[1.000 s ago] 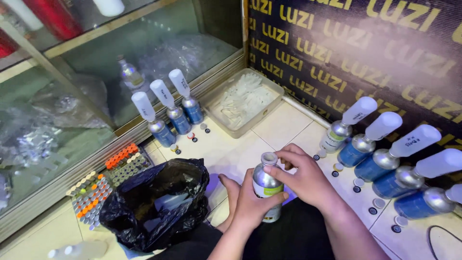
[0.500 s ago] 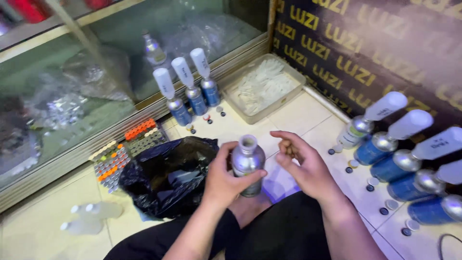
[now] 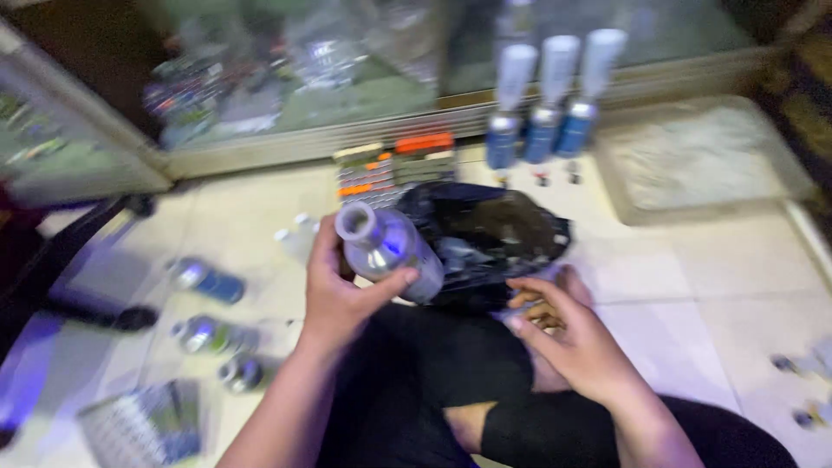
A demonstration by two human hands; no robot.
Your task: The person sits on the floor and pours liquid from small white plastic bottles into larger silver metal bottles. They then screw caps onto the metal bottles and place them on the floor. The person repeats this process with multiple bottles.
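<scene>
My left hand grips a silver metal bottle with an open neck, tilted so the mouth points up and left. My right hand hovers lower right of it, over my lap, fingers curled loosely; whether it holds anything small I cannot tell. A crumpled black plastic bag lies on the floor just behind both hands. The picture is blurred by motion.
Three blue bottles with tall white caps stand by a glass cabinet. A flat clear tray lies at right. Several bottles lie on the tiled floor at left, with a small parts box behind the bag.
The view has swung left. My left hand carried the silver bottle away to the left and tilted it. My right hand came off the bottle and dropped toward my lap.
</scene>
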